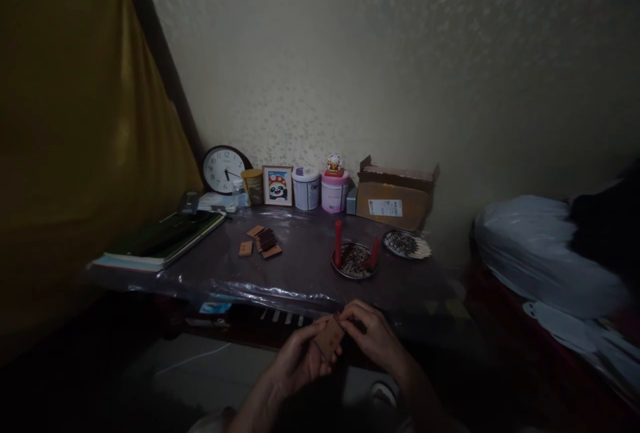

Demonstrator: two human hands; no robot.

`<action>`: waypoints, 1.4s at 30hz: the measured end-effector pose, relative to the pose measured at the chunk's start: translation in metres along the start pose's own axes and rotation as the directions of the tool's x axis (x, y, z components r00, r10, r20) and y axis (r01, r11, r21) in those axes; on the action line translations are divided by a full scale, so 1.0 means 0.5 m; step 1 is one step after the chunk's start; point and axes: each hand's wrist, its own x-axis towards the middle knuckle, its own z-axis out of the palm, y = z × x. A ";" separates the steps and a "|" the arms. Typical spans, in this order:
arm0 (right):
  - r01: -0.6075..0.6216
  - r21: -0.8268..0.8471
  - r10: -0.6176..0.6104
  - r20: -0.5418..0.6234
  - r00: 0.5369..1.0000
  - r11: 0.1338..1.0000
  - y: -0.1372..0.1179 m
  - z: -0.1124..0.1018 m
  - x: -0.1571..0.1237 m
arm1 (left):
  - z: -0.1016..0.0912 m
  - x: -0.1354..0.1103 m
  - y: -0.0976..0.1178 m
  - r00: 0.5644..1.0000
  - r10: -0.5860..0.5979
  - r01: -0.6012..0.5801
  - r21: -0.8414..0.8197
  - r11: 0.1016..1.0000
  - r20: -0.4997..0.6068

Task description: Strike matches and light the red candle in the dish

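A small brown cardboard matchbox (329, 338) with dark print lies tilted in my left hand (304, 354), its fingers closed around it below the table's front edge. My right hand (371, 334) pinches at the upper end of the same box, where small dark tips show. Whether a match sits between those fingertips is too dim to tell. Beyond my hands, a round plate (356, 277) bears an upright red candle (338, 246) and a shorter, leaning red candle (374, 254), with dark bits around them. Several similar matchboxes (267, 241) lie in a loose pile to the left.
A second plate (400, 254) holds dark bits and pale matchsticks (423, 247). Along the wall stand a clock (220, 169), framed panda picture (278, 186), two tubs (306, 189) and a cardboard box (395, 196). Books (160, 243) lie left on the plastic-covered table (300, 273).
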 end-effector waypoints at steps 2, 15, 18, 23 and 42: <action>-0.002 -0.006 0.002 -0.004 1.000 1.000 0.000 0.000 0.000 | -0.001 0.001 -0.001 1.000 0.000 0.000 0.013 1.000 -0.001; 0.006 0.000 -0.006 0.021 1.000 1.000 0.008 -0.001 -0.003 | 0.003 -0.001 -0.001 0.999 -0.023 0.024 0.021 1.000 -0.032; -0.003 0.004 0.003 0.023 1.000 1.000 0.006 -0.002 -0.003 | 0.003 0.000 -0.003 0.999 -0.035 0.036 0.024 0.999 -0.039; 0.008 -0.001 -0.008 0.049 0.999 1.000 0.004 -0.004 -0.003 | 0.002 0.002 -0.003 0.999 -0.038 0.039 0.016 0.999 -0.039; 0.012 -0.023 -0.011 0.061 0.998 1.000 0.008 -0.006 -0.003 | -0.009 0.005 -0.007 1.000 -0.028 0.028 0.002 1.000 -0.010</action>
